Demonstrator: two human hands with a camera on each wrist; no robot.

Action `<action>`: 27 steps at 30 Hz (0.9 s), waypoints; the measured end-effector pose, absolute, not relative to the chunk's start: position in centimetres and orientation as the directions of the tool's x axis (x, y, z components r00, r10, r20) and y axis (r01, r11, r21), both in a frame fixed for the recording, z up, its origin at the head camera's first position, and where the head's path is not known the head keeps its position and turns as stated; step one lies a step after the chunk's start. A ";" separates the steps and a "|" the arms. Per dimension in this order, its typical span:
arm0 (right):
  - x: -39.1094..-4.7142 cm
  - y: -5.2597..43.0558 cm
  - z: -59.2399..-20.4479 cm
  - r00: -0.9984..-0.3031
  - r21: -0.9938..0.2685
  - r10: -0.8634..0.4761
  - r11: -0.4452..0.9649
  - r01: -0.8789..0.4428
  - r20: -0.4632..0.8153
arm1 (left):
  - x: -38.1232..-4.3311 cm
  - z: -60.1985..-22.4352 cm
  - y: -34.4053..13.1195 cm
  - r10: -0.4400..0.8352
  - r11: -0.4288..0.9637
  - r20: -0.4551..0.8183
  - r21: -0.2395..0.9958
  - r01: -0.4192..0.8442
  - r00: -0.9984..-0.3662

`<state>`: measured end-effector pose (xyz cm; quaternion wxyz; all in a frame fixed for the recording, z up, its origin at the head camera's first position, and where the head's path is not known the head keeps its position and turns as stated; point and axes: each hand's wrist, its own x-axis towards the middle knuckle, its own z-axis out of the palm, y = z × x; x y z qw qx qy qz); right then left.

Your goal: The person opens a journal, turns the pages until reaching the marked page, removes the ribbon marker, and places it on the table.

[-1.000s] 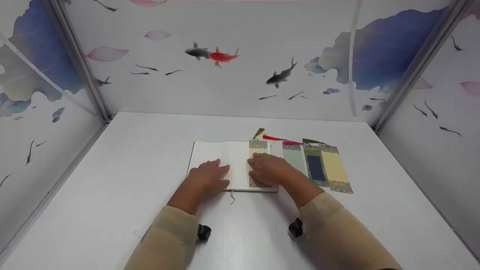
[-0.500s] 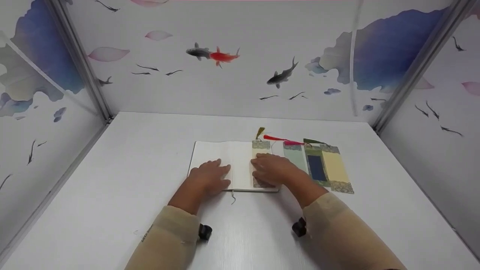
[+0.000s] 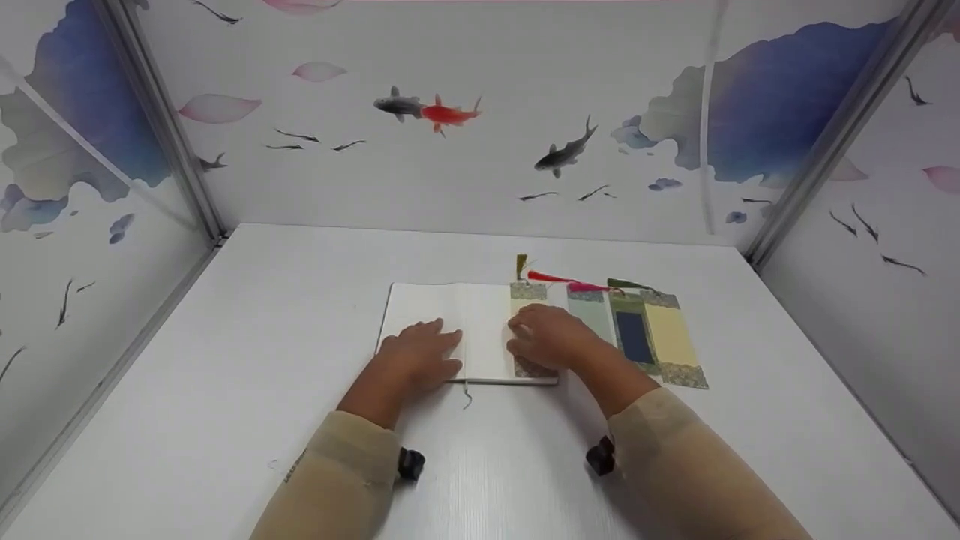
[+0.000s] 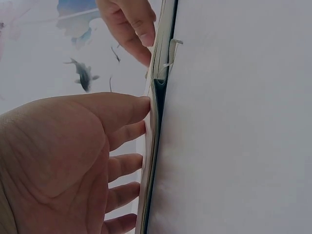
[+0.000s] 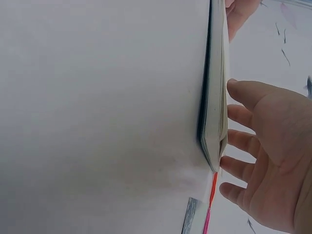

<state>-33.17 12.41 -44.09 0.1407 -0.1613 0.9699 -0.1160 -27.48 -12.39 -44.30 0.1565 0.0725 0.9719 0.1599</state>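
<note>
An open notebook with blank pages lies on the white table. My left hand rests on its left page with spread fingers; in the left wrist view the thumb touches the page near the lower edge. On the right page lies a cream bookmark with patterned ends and an olive tassel. My right hand covers the bookmark's middle, fingertips touching down on it. In the right wrist view, that hand's fingers are spread, with tips against the page side.
Right of the notebook lie a pale green bookmark, a green one with a navy panel and a yellow one. Red and pink tassels lie behind. A ribbon hangs from the notebook. Printed walls enclose the table.
The cream bookmark has slid right across the page toward its outer edge, along with my right hand. Its olive tassel now stands straighter. The left hand stays in place.
</note>
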 end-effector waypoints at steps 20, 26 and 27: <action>-33.5 12.8 -44.9 -0.954 -0.280 -0.260 0.936 -0.212 -0.147 | -27.5 -44.0 -12.4 0.227 0.948 -0.266 0.283 0.149 -0.937; -33.5 13.5 -44.9 -0.963 -0.385 -0.236 0.907 -0.169 -0.132 | -27.4 -44.0 -12.6 0.231 0.943 -0.263 0.297 0.149 -0.937; -33.5 13.6 -44.9 -0.965 -0.407 -0.223 0.901 -0.149 -0.141 | -27.4 -44.1 -12.6 0.229 0.942 -0.264 0.301 0.146 -0.937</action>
